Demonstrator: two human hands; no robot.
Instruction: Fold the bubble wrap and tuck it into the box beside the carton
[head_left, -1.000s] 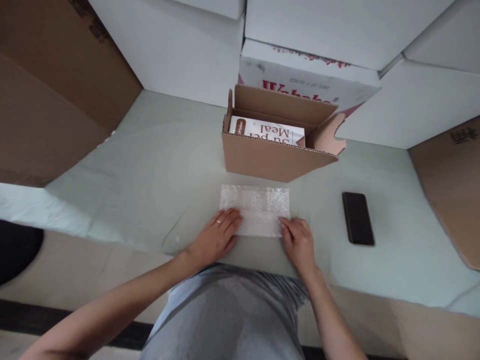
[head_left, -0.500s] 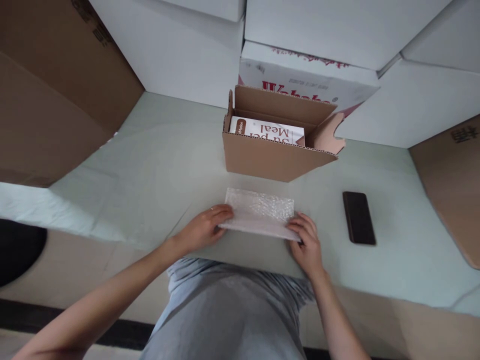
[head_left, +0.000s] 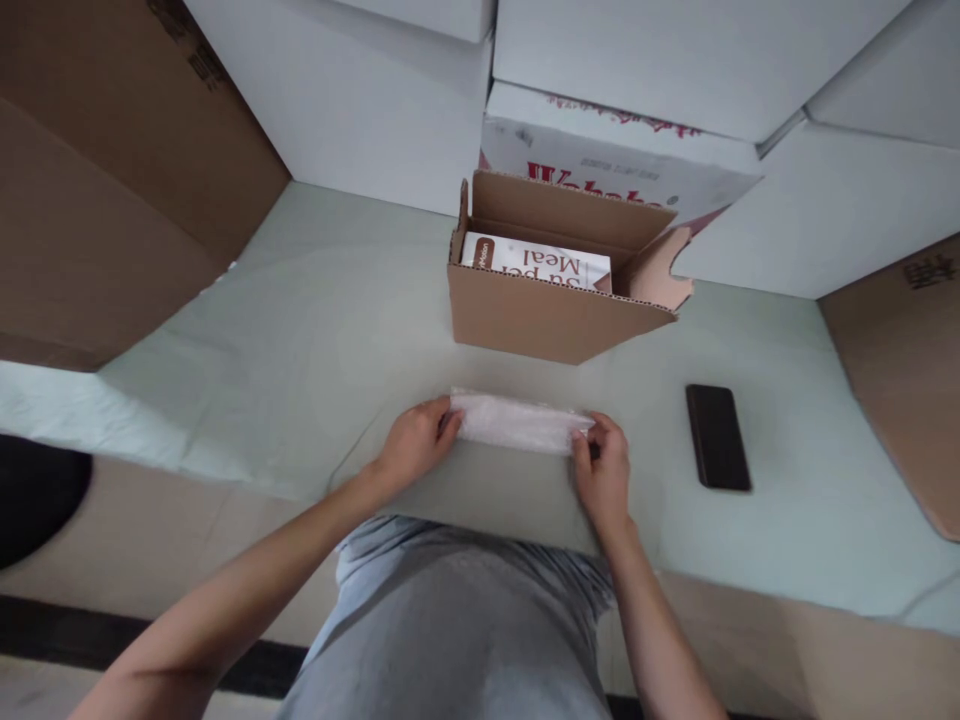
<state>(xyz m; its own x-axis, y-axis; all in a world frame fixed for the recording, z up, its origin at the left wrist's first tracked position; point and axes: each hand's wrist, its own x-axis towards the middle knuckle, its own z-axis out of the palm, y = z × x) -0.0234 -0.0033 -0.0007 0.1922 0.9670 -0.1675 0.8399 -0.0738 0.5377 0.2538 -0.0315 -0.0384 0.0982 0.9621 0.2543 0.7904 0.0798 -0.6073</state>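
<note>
Between my hands lies a folded strip of bubble wrap (head_left: 517, 422), whitish and see-through, close to the table's front edge. My left hand (head_left: 417, 440) pinches its left end, thumb on the near side. At the right end my right hand (head_left: 604, 465) grips it between thumb and fingers. Just beyond the strip stands an open cardboard box (head_left: 540, 315), its flaps up. Inside that box is a white carton (head_left: 540, 258) with brown "Super Meal" lettering, upside down from where I look.
A black phone (head_left: 718, 437) lies on the pale green table cover (head_left: 337, 290) to the right. Large brown boxes (head_left: 97, 220) stand at the left, another brown box (head_left: 907, 370) at the right. Stacked white boxes (head_left: 375, 110) line the back.
The bubble wrap has been folded over into a narrower strip. Both hands have turned with it, the thumbs now on its near side. The open box and the phone stay put.
</note>
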